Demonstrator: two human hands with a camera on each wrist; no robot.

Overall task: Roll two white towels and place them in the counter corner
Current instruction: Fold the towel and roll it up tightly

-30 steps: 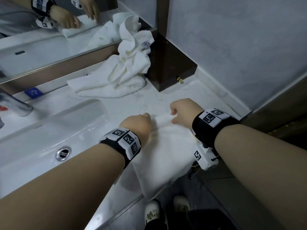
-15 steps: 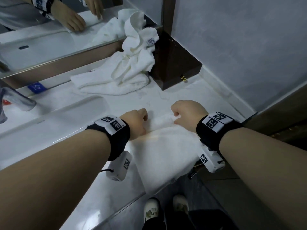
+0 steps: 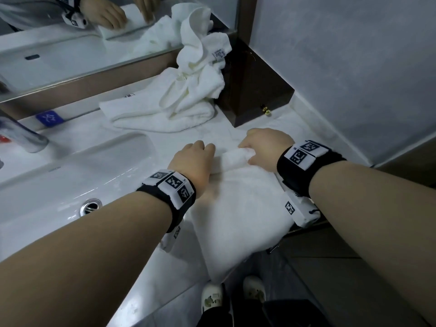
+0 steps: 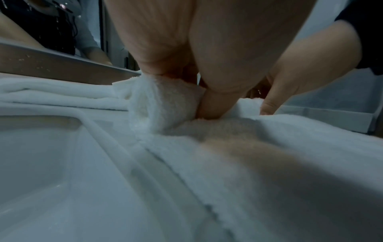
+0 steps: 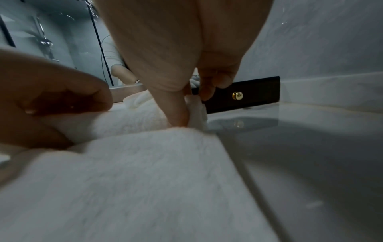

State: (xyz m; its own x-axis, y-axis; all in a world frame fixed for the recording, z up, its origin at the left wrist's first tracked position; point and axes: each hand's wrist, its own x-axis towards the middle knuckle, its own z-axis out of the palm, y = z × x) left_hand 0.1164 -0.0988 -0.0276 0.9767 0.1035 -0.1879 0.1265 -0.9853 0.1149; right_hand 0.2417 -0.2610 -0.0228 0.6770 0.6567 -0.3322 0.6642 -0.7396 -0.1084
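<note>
My left hand [image 3: 192, 161] and right hand [image 3: 265, 147] both curl round the rolled far end of the white towel [image 3: 238, 208], thumbs tucked in behind the roll, fingers over the top; the roll is thin, the rest lies flat on the counter [image 3: 295, 123] beside the sink [image 3: 70, 185], near edge hanging off the front. Second towel [image 3: 179, 102] heaped unrolled in the back corner against the dark wood box [image 3: 254, 88], under the mirror [image 3: 59, 43]
</note>
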